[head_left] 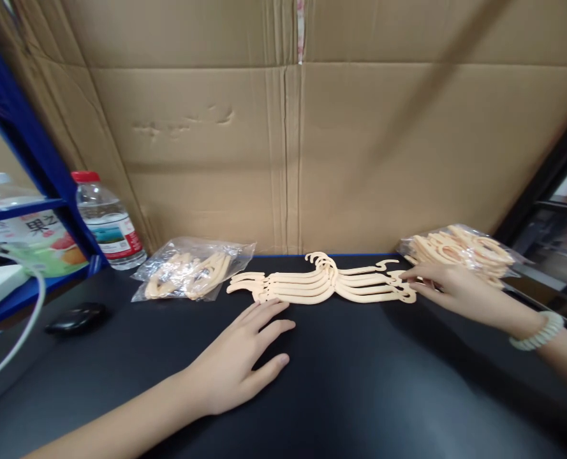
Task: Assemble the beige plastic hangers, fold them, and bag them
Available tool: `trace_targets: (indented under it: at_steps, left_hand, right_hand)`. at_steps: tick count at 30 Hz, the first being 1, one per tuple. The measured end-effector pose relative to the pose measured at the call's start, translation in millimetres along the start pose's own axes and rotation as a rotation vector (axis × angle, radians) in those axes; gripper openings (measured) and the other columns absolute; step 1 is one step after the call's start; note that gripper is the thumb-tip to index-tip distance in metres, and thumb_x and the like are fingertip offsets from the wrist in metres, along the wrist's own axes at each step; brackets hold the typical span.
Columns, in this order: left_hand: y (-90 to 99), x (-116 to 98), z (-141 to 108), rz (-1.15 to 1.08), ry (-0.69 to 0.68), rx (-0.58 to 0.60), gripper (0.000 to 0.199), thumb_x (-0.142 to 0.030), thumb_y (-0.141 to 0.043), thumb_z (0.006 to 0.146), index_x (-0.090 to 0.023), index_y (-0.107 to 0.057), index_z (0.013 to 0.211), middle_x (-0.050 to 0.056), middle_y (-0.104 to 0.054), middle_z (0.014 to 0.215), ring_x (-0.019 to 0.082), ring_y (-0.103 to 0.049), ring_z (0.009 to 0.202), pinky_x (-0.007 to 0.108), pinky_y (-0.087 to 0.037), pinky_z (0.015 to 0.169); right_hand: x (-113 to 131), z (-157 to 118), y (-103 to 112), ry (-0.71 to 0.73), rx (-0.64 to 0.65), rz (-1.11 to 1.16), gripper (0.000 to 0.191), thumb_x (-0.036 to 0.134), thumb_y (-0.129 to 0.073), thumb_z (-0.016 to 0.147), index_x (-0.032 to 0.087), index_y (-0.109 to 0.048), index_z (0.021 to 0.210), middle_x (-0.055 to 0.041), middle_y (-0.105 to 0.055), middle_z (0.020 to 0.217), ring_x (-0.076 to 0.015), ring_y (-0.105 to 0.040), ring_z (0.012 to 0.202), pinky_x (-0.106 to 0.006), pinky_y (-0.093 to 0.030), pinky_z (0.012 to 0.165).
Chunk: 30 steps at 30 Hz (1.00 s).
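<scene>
A row of beige plastic clothes hangers (pixel 302 287) lies overlapped on the black table, their hooks bunched near the middle. My left hand (pixel 245 354) rests palm down in front of the row's left part, fingers spread, with the fingertips at the nearest hanger's edge. It holds nothing. At the row's right end is my right hand (pixel 443 290), wearing a pale beaded bracelet (pixel 536 331). Its fingers are stretched out and apart over the hanger ends; whether they touch them is hard to tell.
A clear bag of beige hangers (pixel 187 274) lies left of the row, and another bag (pixel 460 245) sits behind my right hand. A black mouse (pixel 76 317), a red-capped water bottle (pixel 108 223) and a blue shelf (pixel 34 127) stand left. A cardboard wall (pixel 192 159) closes the back.
</scene>
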<state>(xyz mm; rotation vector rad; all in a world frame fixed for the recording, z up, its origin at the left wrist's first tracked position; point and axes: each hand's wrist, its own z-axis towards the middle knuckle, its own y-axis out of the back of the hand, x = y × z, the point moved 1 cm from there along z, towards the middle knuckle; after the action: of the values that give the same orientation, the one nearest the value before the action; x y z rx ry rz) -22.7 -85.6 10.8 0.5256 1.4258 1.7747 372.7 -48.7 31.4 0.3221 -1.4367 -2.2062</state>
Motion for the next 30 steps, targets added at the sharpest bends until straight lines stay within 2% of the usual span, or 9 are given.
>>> trace_targets:
  at_steps: [3, 12, 16, 21, 30]
  left_hand:
    - [-2.5, 3, -1, 0.014, -0.009, -0.02, 0.039, -0.032, -0.052, 0.091, -0.026, -0.053, 0.13, 0.008, -0.045, 0.145, 0.031, -0.04, 0.134, 0.051, -0.036, 0.109]
    - [-7.7, 11, 2, 0.045, -0.028, -0.049, 0.043, -0.034, -0.055, 0.089, -0.032, -0.052, 0.132, 0.005, -0.043, 0.147, 0.032, -0.043, 0.132, 0.052, -0.04, 0.105]
    - [-8.4, 9, 2, 0.042, -0.025, -0.048, 0.043, -0.034, -0.055, 0.089, -0.033, -0.051, 0.132, 0.004, -0.043, 0.147, 0.032, -0.042, 0.132, 0.052, -0.039, 0.105]
    - [-3.3, 2, 2, 0.018, -0.009, -0.031, 0.039, -0.032, -0.052, 0.091, -0.028, -0.054, 0.129, 0.007, -0.045, 0.145, 0.031, -0.041, 0.133, 0.051, -0.036, 0.108]
    - [3.6, -6, 2, -0.004, 0.005, 0.03, 0.038, -0.031, -0.051, 0.091, -0.022, -0.054, 0.127, 0.012, -0.045, 0.144, 0.031, -0.037, 0.135, 0.053, -0.03, 0.111]
  right_hand:
    - [-9, 0, 2, -0.07, 0.082, 0.033, 0.029, 0.031, -0.045, 0.092, 0.019, -0.067, 0.105, -0.0086, -0.072, 0.1, -0.0235, -0.067, 0.085, -0.036, -0.054, 0.072]
    - [-4, 3, 11, -0.146, 0.14, 0.056, 0.028, 0.027, -0.045, 0.089, 0.017, -0.068, 0.1, -0.0073, -0.072, 0.093, -0.0195, -0.065, 0.076, -0.032, -0.051, 0.068]
    - [6, 4, 9, -0.098, 0.148, 0.065, 0.026, 0.025, -0.046, 0.089, 0.018, -0.068, 0.1, -0.0071, -0.071, 0.091, -0.0191, -0.064, 0.077, -0.031, -0.05, 0.068]
    - [18, 5, 1, -0.019, 0.177, 0.125, 0.023, 0.028, -0.047, 0.09, 0.019, -0.067, 0.098, -0.0076, -0.069, 0.092, -0.0196, -0.063, 0.078, -0.032, -0.049, 0.07]
    - [13, 3, -18, 0.025, 0.199, 0.173, 0.024, 0.036, -0.047, 0.092, 0.022, -0.066, 0.096, -0.0076, -0.067, 0.095, -0.0211, -0.063, 0.082, -0.037, -0.052, 0.072]
